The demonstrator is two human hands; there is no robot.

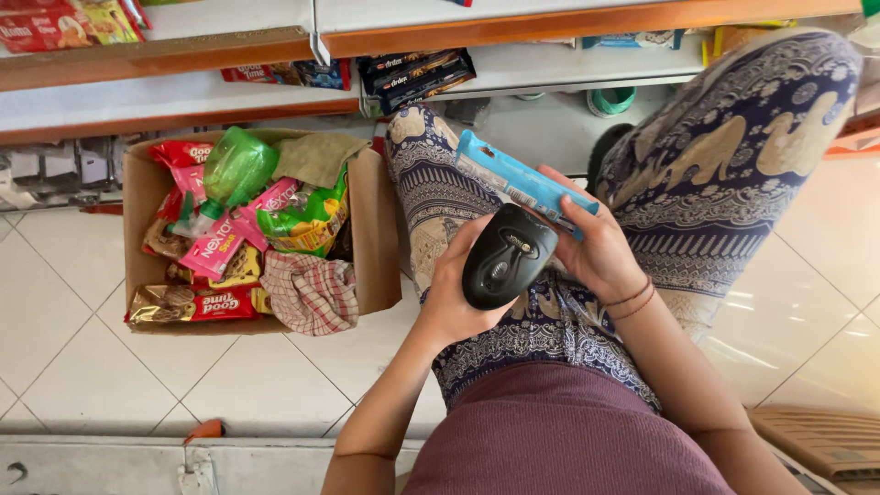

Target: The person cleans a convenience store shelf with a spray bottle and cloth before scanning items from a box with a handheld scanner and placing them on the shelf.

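Note:
My left hand (451, 295) grips a black handheld barcode scanner (506, 257) over my lap. My right hand (600, 247) holds a long light-blue snack pack (522, 180), its near end just above the scanner's head. Both hands sit above my patterned blue-and-cream trousers (724, 174). Thin bracelets circle my right wrist.
An open cardboard box (137, 197) on the tiled floor to my left holds snack packets, a green bottle (234, 170) and a checked cloth (312, 293). Low shelves (165, 55) with packaged goods run along the top. A beige slatted thing (830, 440) sits at the bottom right.

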